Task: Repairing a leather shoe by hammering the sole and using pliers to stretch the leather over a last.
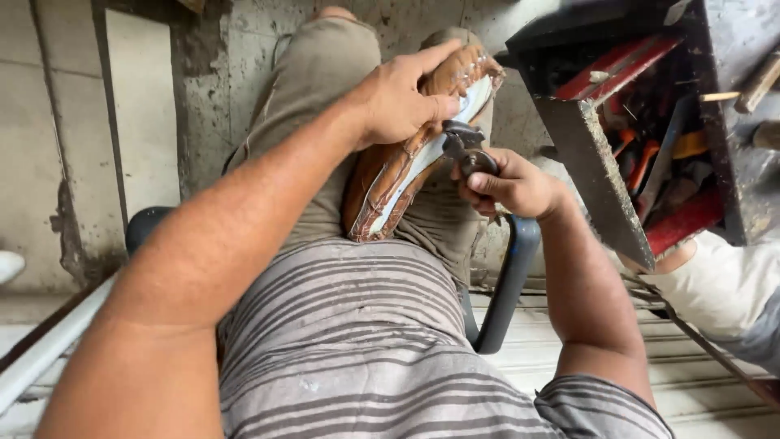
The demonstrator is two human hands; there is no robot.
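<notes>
On the lap, a brown shoe (406, 154), sole up, is gripped by the left hand (402, 97), while pincers (465, 146) clenched in the right hand (512, 185) are best pulled steadily at the sole's edge.

Shoe (406, 162) is laid on the lap, sole up, w/ left hand (402, 97) set on top. Pincers (465, 146) are held at its right edge by right hand (512, 185). Tool box (642, 122) is placed further right.
</notes>
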